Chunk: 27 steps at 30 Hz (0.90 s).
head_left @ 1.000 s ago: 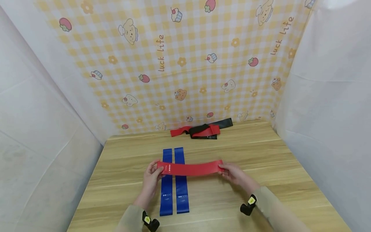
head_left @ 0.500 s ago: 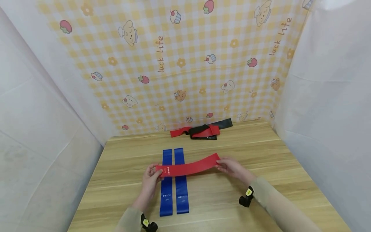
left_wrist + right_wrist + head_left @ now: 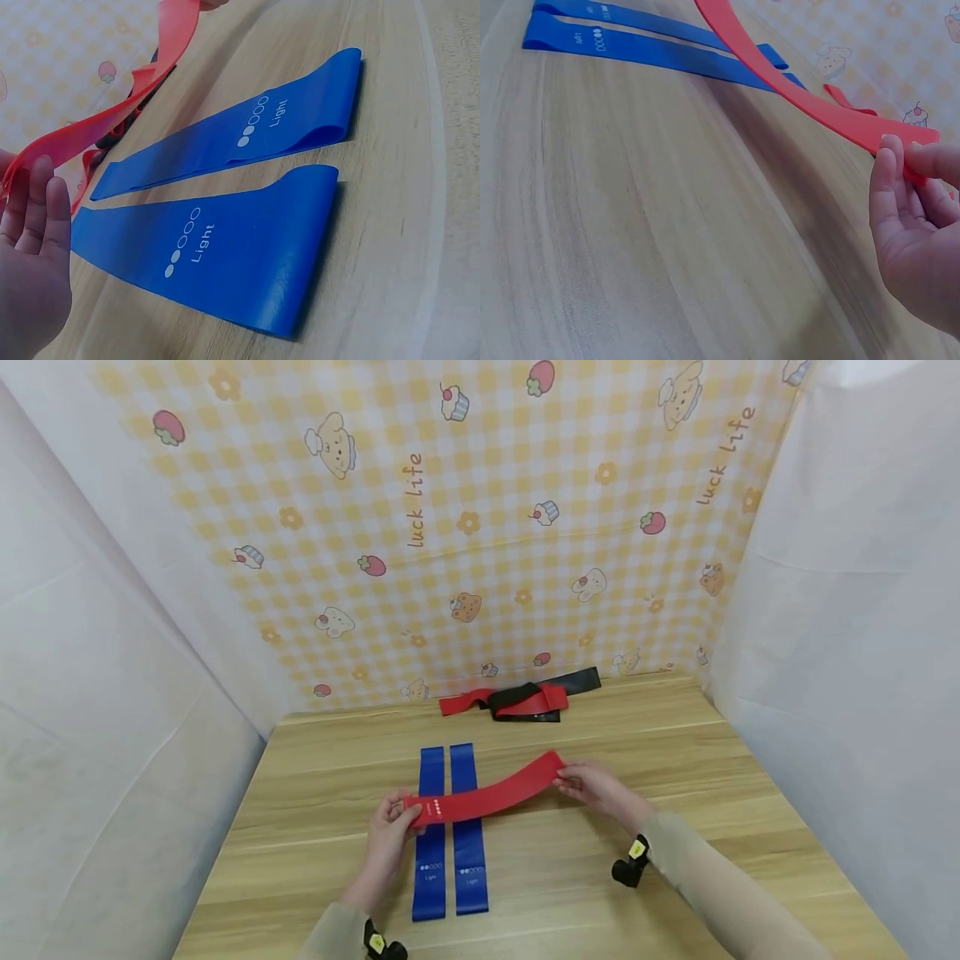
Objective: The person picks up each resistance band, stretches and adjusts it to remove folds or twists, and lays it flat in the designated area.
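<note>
A red resistance band [image 3: 487,800] with white print near its left end is stretched out flat between both hands, above the table. My left hand [image 3: 388,835] pinches its printed end, and my right hand [image 3: 600,789] pinches the other end, which is raised higher and farther back, so the band sags in a curve. Beneath it, two blue resistance bands [image 3: 430,872] [image 3: 470,860] marked "Light" lie side by side on the table, partly covered by the red one. In the right wrist view, thumb and fingertips [image 3: 891,154] hold the red band's end.
At the back of the wooden table [image 3: 585,877] lies a tangle of red [image 3: 532,702] and black bands [image 3: 577,681] against the checked cloth backdrop [image 3: 480,560]. White cloth walls [image 3: 832,635] stand at both sides.
The red band's right end has risen away from me and slightly left with my right hand. Its left end has dropped a little toward me. The blue bands have stayed put.
</note>
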{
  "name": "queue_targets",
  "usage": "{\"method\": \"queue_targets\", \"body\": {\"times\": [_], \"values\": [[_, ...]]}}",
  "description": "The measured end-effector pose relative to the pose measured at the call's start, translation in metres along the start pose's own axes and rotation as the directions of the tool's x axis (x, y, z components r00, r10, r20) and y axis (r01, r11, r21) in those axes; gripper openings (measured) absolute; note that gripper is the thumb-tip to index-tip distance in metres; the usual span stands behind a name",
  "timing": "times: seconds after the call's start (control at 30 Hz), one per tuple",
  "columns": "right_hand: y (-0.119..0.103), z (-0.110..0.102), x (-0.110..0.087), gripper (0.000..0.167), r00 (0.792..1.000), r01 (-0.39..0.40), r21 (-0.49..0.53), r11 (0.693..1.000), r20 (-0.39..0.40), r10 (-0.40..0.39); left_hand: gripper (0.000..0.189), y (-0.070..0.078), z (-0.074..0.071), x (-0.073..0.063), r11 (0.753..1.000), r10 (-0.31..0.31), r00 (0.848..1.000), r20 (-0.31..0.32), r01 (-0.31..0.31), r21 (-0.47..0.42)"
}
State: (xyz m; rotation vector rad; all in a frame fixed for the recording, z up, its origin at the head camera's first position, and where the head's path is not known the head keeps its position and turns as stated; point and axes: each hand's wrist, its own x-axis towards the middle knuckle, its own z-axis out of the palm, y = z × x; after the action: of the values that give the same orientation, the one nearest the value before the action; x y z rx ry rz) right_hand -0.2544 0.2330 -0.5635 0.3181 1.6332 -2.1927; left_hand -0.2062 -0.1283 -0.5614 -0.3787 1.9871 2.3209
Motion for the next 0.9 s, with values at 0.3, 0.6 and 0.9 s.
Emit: {"method": "queue_targets", "body": {"times": [0.3,0.6,0.9], "values": [[-0.01,-0.001,0.003,0.013,0.999,0.03,-0.003,1.0,0.02,-0.03,0.031,-0.002,-0.003,-0.003,0.998,-0.025,0.999,0.038,0.022,0.063],[-0.013,0.001,0.005,0.012,1.0,0.02,-0.07,0.997,-0.009,-0.021,0.019,-0.009,-0.011,-0.009,0.977,-0.017,0.995,0.096,-0.003,0.211],[-0.02,0.0,0.014,0.013,0.999,0.024,-0.19,0.981,-0.028,-0.03,0.022,-0.006,-0.017,-0.017,0.972,0.019,0.986,0.163,-0.056,0.226]]}}
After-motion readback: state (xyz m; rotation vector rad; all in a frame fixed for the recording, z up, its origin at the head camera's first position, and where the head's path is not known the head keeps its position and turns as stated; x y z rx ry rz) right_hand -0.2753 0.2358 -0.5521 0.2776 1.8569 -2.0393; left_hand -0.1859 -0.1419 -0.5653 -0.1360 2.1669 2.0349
